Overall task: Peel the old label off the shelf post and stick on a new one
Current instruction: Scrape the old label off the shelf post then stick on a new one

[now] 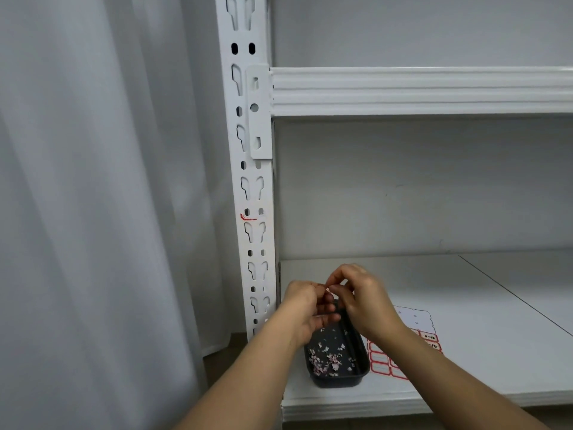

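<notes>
A pale grey curtain (93,197) fills the left side, hanging just beside the white shelf post (252,193), which runs from the top edge down past the hands and is punched with paired slots and holes. A white crossbeam (418,91) hooks into the post high up and spans to the right edge. Below it lies the white shelf board (465,305), carrying everything else.

On the post, between two rows of slots, a thin red corner remnant of the old label (246,216) clings to the metal; the rest of that patch looks bare.

Near the shelf's front left corner sits a dark tray (336,378) holding a scatter of small pinkish-white paper scraps (327,358). Just right of it, partly under the right forearm, lies a sheet of red-bordered labels (415,333), its upper rows already empty.

Both hands meet above the tray's far end. The left hand (305,308) has fingers curled, and the right hand (361,293) faces it with thumb and forefinger pinched together; each grip seems closed on a tiny scrap (327,288) between the fingertips, too small to make out clearly
</notes>
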